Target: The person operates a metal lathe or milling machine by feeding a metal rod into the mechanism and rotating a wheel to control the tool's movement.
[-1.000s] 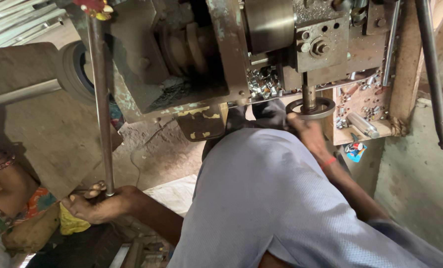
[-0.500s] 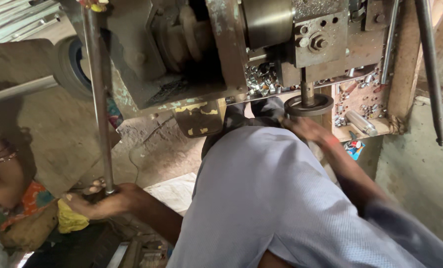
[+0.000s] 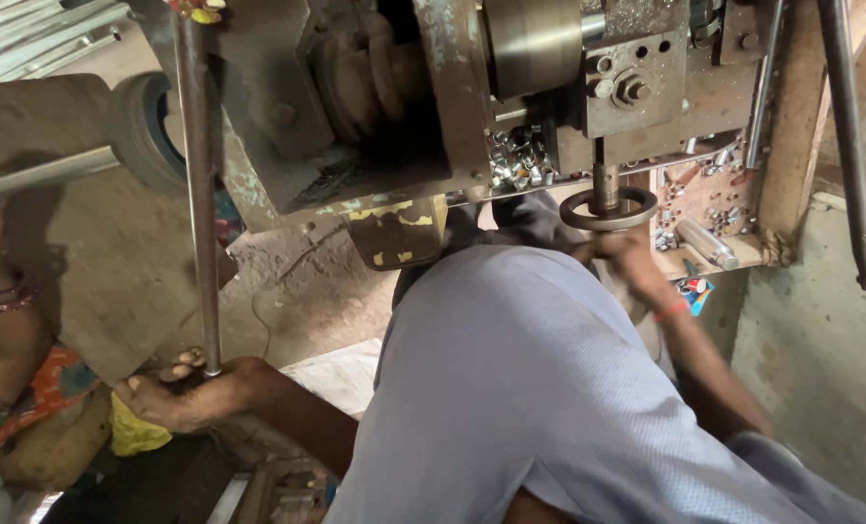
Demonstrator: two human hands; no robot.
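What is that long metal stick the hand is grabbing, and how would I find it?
Start at the big rusty machine filling the top. On its left side, a thin grey rod hangs straight down. The left hand grips its bottom end; unlike the rods at far right, it is the only one held.

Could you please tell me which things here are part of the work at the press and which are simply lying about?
In use:
- left hand at the foot of the long metal rod
- right hand just beneath the round die ring
- press machine

Lying about:
- small metal parts piled on the machine
- metal cylinder
- yellow cloth
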